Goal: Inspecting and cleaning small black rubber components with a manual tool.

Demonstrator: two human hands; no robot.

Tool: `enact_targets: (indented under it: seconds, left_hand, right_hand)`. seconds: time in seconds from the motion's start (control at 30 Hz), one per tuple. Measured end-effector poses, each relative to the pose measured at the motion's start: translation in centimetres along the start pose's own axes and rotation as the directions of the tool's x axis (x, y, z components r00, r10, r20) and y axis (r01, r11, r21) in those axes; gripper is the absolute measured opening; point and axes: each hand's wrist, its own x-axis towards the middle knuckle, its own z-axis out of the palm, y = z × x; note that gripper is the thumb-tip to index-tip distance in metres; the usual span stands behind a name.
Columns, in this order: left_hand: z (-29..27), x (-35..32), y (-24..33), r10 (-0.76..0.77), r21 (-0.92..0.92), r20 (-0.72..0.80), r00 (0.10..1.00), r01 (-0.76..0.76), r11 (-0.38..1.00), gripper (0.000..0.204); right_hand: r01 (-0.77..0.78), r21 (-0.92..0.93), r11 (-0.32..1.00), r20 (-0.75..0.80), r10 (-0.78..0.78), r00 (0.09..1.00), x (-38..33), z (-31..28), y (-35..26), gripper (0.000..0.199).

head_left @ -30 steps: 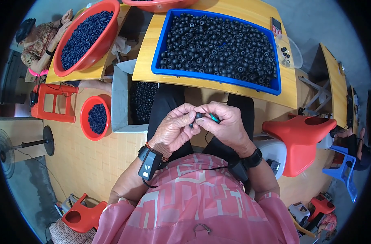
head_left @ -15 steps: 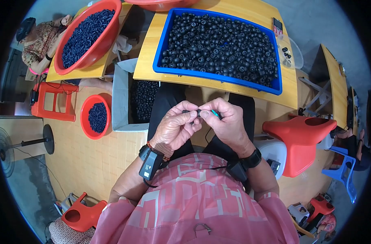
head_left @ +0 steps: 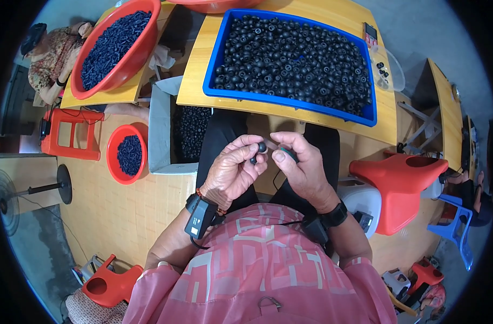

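Observation:
My left hand point(head_left: 233, 167) pinches a small round black part point(head_left: 262, 147) between thumb and forefinger. A second small black piece point(head_left: 253, 160) shows lower down, against the curled fingers. Just to the right, my right hand point(head_left: 303, 164) is closed around a small tool with a dark green handle point(head_left: 288, 154). Its tip is blurred between the two hands, and I cannot tell whether it touches the black part. Beyond my hands, a blue tray point(head_left: 289, 109) full of similar round black parts rests on the yellow table point(head_left: 195, 81).
By my left leg, an open carton point(head_left: 160, 129) holds more black parts. Red basins point(head_left: 117, 78) with dark short pieces stand at the left, one on the floor. A red stool point(head_left: 392, 183) is at the right. A co-worker point(head_left: 52, 59) sits at the far left.
My hands have come slightly apart; the green tool has drawn back from the black part and turned. The round black part now shows more fully in my left fingertips.

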Motion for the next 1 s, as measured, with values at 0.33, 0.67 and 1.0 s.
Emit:
enact_targets:
  seconds: [0.33, 0.67, 1.0]
  left_hand:
    - [-0.3, -0.1, -0.2, 0.032, -0.025, 0.006, 0.999, -0.032, 0.999, 0.014]
    - [-0.6, 0.0, -0.1, 0.034, -0.026, 0.018, 0.999, -0.033, 0.999, 0.012]
    - [0.1, -0.1, 0.4, 0.073, 0.066, 0.038, 0.997, -0.075, 0.995, 0.005]
  right_hand:
    - [0.272, -0.315, 0.909, 0.012, -0.283, 0.959, 0.2, 0.9, 0.1, 0.025]
    - [0.29, -0.358, 0.888, 0.02, -0.303, 0.953, 0.2, 0.7, 0.4, 0.027]
    - [0.011, -0.085, 0.996, -0.073, -0.017, 0.997, 1.1, -0.8, 1.1, 0.021]
